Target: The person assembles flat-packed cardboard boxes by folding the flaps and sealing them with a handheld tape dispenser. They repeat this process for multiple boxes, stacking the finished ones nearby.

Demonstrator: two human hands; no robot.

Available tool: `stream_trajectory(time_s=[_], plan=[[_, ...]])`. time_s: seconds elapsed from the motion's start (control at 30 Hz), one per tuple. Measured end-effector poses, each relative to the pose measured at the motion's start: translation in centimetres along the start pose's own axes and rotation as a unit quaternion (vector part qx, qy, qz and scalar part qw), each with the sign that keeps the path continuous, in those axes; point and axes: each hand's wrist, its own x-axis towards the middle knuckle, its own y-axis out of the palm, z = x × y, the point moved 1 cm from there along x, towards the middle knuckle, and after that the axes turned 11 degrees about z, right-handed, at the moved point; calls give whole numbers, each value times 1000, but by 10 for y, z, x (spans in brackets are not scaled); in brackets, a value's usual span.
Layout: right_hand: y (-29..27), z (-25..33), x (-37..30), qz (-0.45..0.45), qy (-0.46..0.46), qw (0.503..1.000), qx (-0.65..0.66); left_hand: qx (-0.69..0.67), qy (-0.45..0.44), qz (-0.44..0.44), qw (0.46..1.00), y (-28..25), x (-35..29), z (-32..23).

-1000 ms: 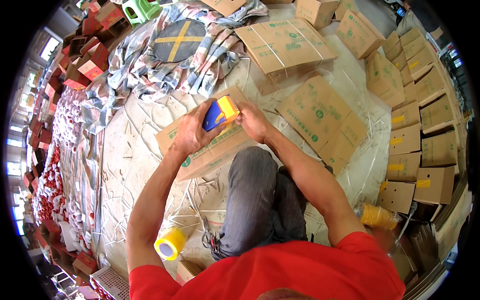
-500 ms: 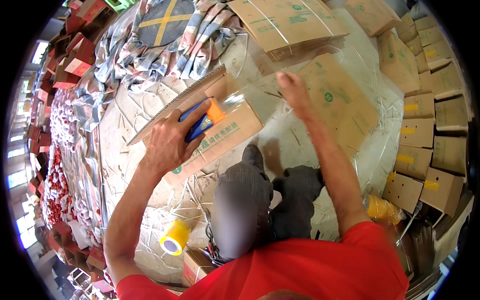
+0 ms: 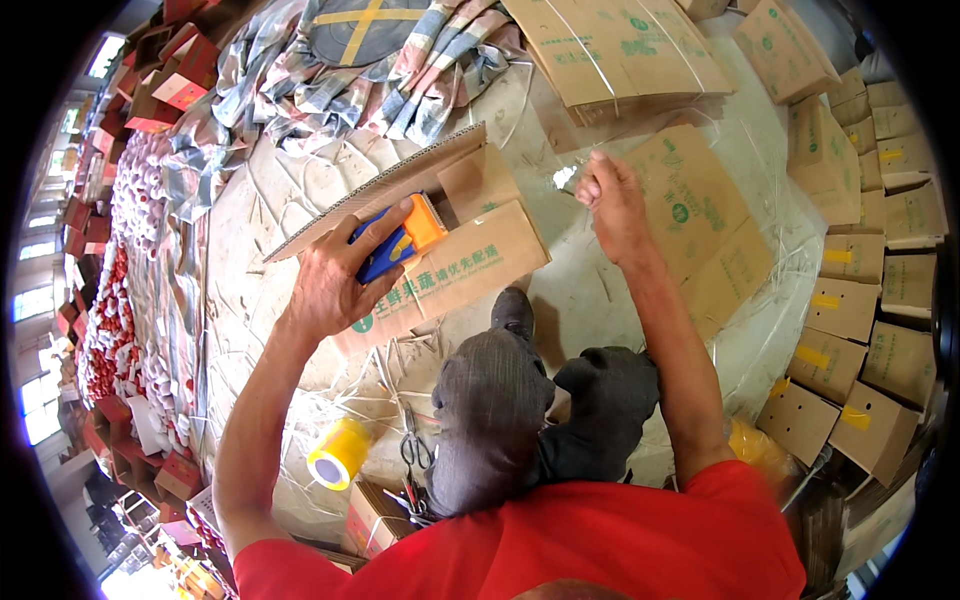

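Note:
My left hand (image 3: 335,270) grips a blue and orange tape dispenser (image 3: 400,238) against the top of a cardboard box (image 3: 465,262). The box has green print and its flaps stand partly raised, one edge pointing up and away. My right hand (image 3: 618,205) is closed in a pinch to the right of the box, above a flat cardboard sheet. At its fingertips glints a small crumpled piece of clear tape (image 3: 566,177); exactly how the fingers hold it is hard to see.
Flat cardboard sheets (image 3: 700,220) lie right, with a strapped cardboard stack (image 3: 620,55) beyond. Finished boxes (image 3: 845,305) pile up at the far right. A yellow tape roll (image 3: 340,455) and scissors (image 3: 412,440) lie near my knees. Striped cloth (image 3: 400,90) covers the far left.
The clear strip by the dispenser is no longer stretched there; a shiny piece now shows at my right hand, which has closed. My left hand stays on the dispenser.

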Motion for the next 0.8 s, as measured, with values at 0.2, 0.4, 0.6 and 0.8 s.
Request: stream_trajectory(time_s=[0.2,0.4,0.6,0.8], plan=[[13,-4,-7,-26,75,986,146,8,-13,-8,1000,4,-4,7],[52,-11,-20,35,118,972,202,29,-5,-50,998,9,-7,9],[70,-32,-21,79,83,974,193,45,-4,-55,997,9,-9,10],[60,-37,-24,115,86,972,187,45,16,-46,998,4,-10,8]])
